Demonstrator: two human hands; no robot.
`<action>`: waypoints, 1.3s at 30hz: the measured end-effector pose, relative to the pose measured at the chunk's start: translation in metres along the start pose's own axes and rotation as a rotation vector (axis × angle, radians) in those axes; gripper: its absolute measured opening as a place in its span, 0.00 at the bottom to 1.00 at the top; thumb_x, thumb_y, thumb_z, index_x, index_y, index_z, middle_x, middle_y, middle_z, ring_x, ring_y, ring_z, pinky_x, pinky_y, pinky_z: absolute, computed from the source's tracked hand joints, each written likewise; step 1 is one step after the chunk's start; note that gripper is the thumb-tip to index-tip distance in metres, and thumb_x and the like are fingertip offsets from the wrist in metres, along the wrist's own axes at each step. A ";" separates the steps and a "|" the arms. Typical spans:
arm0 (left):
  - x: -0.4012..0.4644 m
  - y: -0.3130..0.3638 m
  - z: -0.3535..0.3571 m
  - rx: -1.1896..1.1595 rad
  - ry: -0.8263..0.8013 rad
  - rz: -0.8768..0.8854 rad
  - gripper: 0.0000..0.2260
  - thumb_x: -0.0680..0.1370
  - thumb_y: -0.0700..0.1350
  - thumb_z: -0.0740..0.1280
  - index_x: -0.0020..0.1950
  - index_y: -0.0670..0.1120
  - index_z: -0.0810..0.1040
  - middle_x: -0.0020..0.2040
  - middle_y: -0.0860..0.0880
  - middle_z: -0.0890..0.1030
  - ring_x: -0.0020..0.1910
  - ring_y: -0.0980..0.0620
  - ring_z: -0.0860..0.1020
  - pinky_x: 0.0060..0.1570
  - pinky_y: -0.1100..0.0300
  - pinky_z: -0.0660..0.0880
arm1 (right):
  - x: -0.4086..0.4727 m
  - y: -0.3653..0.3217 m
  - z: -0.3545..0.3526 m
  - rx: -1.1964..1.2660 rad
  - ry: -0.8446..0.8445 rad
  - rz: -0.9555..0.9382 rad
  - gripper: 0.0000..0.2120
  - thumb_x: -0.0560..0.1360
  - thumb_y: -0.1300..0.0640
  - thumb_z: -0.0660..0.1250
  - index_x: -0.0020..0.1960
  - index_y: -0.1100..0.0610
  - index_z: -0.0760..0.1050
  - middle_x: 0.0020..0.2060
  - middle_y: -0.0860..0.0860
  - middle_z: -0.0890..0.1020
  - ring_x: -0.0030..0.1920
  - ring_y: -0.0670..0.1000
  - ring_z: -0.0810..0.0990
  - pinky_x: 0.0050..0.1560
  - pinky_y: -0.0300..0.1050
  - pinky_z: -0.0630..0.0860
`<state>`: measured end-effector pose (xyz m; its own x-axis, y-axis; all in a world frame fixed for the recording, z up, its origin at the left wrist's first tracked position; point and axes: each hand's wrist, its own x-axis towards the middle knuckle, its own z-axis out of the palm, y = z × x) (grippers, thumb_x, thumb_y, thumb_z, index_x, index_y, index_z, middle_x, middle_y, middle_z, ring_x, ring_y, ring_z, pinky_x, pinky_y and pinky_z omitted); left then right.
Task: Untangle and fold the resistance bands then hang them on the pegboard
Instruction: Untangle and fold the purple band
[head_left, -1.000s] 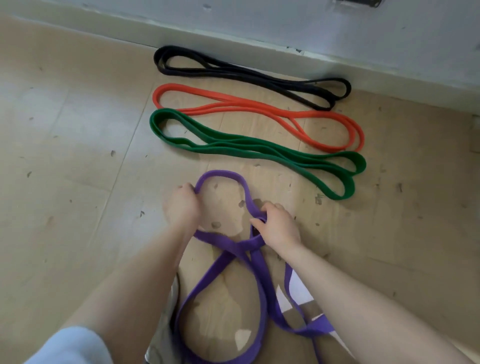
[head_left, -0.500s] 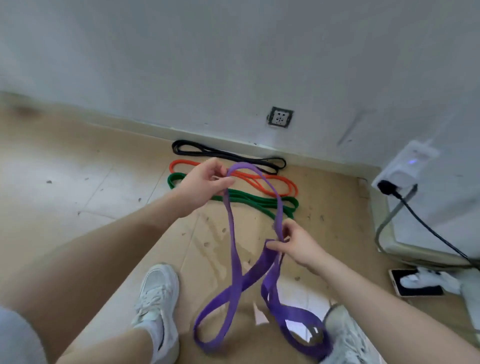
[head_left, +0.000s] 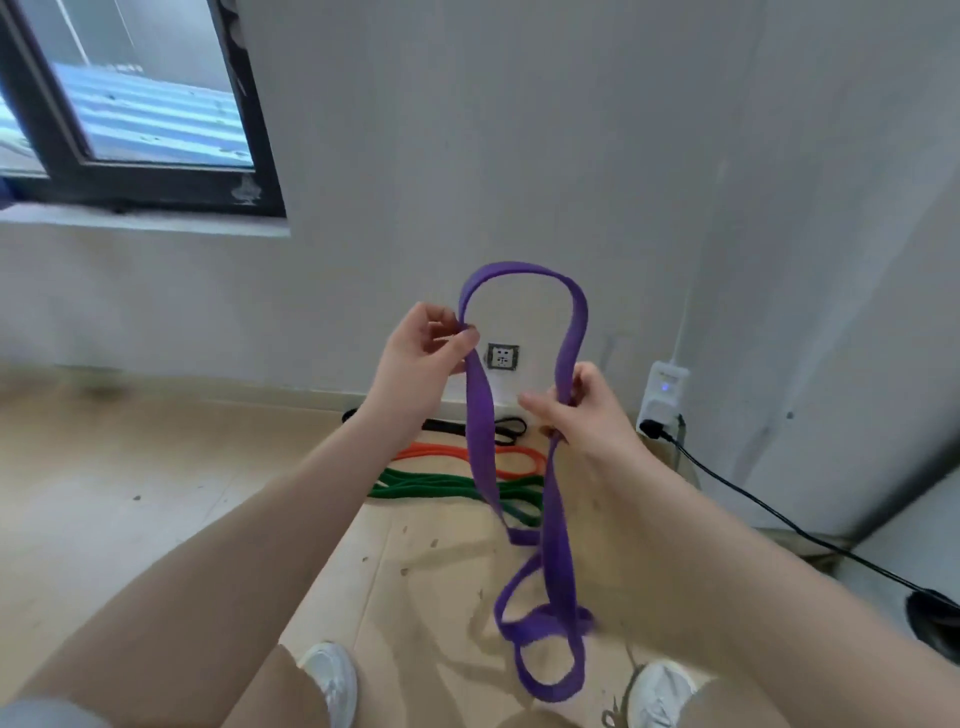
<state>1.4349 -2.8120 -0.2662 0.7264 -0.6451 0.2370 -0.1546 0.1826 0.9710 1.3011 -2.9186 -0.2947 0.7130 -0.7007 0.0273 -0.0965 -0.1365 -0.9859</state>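
A purple resistance band (head_left: 480, 431) hangs in the air in front of me, arching above both hands and dangling in twisted loops down to just above the floor. My left hand (head_left: 421, 353) pinches its left strand near the top. My right hand (head_left: 584, 410) grips the right strand a little lower. On the floor by the wall lie three folded bands: a black band (head_left: 506, 428) farthest, an orange band (head_left: 514, 460) in the middle, a green band (head_left: 441, 488) nearest. No pegboard is in view.
A wall socket (head_left: 502, 357) sits low on the grey wall behind the band. A white adapter (head_left: 665, 395) with a black cable (head_left: 779, 514) runs along the floor at right. A dark-framed window (head_left: 156, 109) is upper left. My white shoes (head_left: 332, 680) stand below.
Both hands have risen with the purple band, lifting it higher off the floor. The view has tilted up from the floor to the wall and window.
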 end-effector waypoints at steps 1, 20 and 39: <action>0.002 0.005 0.003 -0.006 0.021 -0.002 0.05 0.77 0.39 0.66 0.44 0.47 0.72 0.45 0.45 0.79 0.43 0.51 0.78 0.48 0.58 0.80 | -0.001 -0.011 -0.001 0.098 -0.034 -0.003 0.12 0.72 0.56 0.71 0.48 0.57 0.69 0.36 0.50 0.74 0.36 0.48 0.77 0.46 0.48 0.79; -0.040 -0.026 0.018 0.048 -0.203 -0.093 0.13 0.81 0.42 0.57 0.57 0.56 0.78 0.48 0.52 0.84 0.47 0.56 0.81 0.45 0.65 0.78 | -0.007 -0.006 0.011 0.167 -0.003 -0.092 0.04 0.78 0.59 0.62 0.45 0.55 0.75 0.38 0.49 0.82 0.36 0.46 0.83 0.38 0.42 0.79; -0.054 -0.051 0.015 0.111 -0.178 -0.151 0.07 0.78 0.44 0.63 0.50 0.53 0.78 0.41 0.54 0.84 0.43 0.57 0.82 0.46 0.60 0.79 | -0.004 -0.005 0.014 0.106 0.074 -0.227 0.09 0.76 0.58 0.65 0.52 0.45 0.74 0.47 0.49 0.81 0.49 0.47 0.80 0.47 0.40 0.77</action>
<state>1.3933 -2.7972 -0.3279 0.6190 -0.7812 0.0812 -0.1329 -0.0023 0.9911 1.3085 -2.9051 -0.2919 0.6552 -0.7101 0.2576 0.1358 -0.2247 -0.9649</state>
